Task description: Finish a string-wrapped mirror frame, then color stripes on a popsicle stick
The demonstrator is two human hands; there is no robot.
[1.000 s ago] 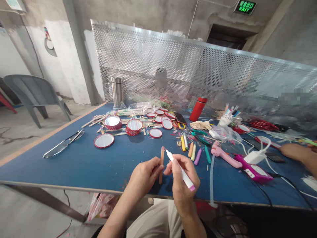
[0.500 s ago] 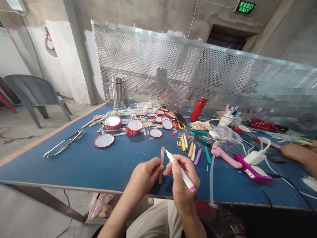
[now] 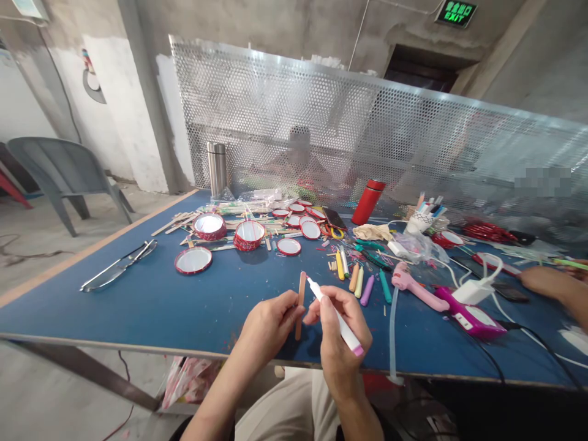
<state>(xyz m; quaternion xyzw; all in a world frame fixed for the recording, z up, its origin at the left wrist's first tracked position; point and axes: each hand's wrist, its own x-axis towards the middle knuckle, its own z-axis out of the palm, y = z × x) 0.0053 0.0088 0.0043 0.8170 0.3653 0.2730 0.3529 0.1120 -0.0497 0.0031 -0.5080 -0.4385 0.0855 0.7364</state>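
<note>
Between the thumb and fingers of my left hand a wooden craft stick is held upright near the table's front edge. My right hand grips a white marker pen with a pinkish-purple end, its tip at the upper right edge of the stick. Whether the tip touches the wood I cannot tell. Beyond my hands lie several coloured crayon-like sticks, among them a purple one and a teal one. A round red-rimmed mirror lies farther back.
Stacked mirrors and loose craft sticks cover the back of the blue table. Eyeglasses lie at left. A pink glue gun, a magenta power strip and cables are at right, near another person's hand. A red flask stands behind.
My hands, the stick and the marker keep almost the same place. At the far right, the other person's hand and the green item in it have shifted slightly.
</note>
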